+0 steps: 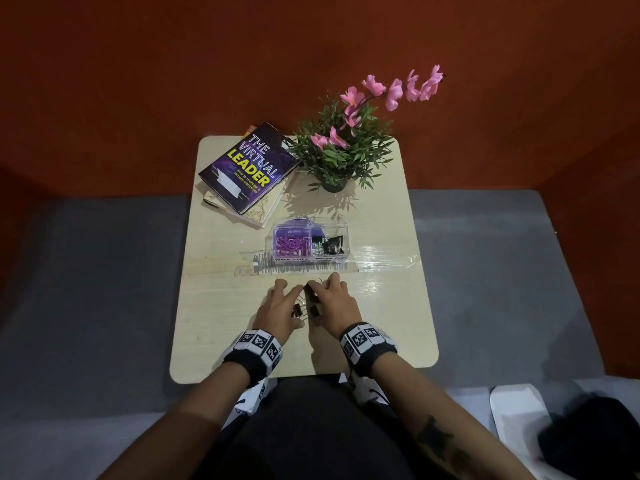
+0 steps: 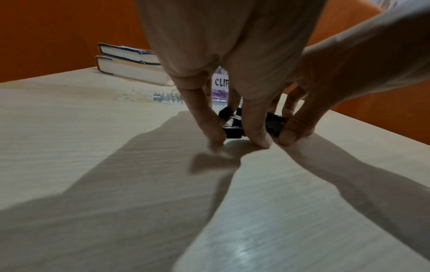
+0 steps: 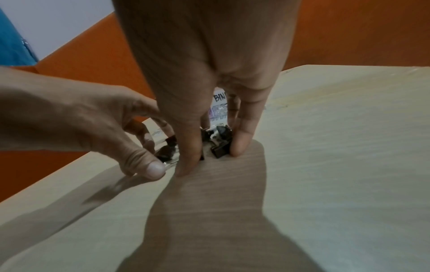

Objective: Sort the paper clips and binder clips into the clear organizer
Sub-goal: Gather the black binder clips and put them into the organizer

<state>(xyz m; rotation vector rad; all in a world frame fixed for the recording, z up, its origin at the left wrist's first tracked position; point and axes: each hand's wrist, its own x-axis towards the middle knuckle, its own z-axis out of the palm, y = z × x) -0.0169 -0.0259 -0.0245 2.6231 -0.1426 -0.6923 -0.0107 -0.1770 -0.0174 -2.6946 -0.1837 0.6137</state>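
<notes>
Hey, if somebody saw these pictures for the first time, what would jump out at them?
Probably the left hand and right hand huddled mid-table, fingertips down around a few black binder clips. Just beyond them sits the clear organizer, purple paper clips in its left compartment and black clips in its right. At the far edge, the pink flowering plant and purple book catch the eye.

The counter looks like pale wood-grain laminate, smooth with a soft sheen. On it the clear organizer is glossy plastic; before it, black binder clips with shiny wire handles, probably metal.
</notes>
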